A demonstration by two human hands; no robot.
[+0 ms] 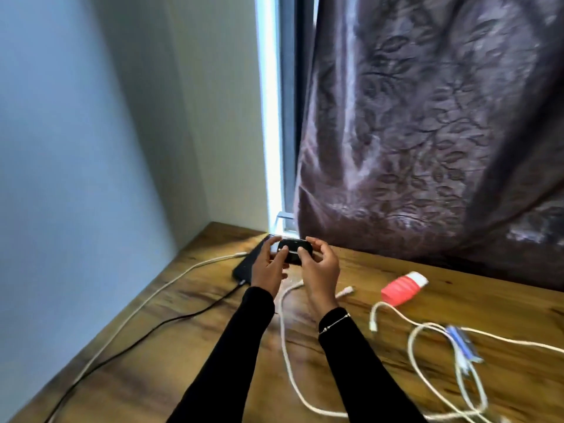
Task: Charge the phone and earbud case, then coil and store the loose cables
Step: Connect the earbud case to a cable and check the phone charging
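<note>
Both my hands hold a small black earbud case [293,251] above the wooden table's far corner. My left hand [270,265] grips its left end, and my right hand [320,265] grips its right end. Under my left hand lies a black phone [246,265] with a black cable [171,323] plugged into its near end. A white cable [285,340] runs from below my hands toward me, its plug [347,290] lying loose beside my right wrist. Another white cable [143,303] trails off to the left.
A red and white pouch-like object [402,288] lies right of my hands. Tangled white cables [433,377] with a blue tie [464,346] lie at the right front. A dark patterned curtain [427,132] hangs behind the table [198,361]; a wall stands on the left.
</note>
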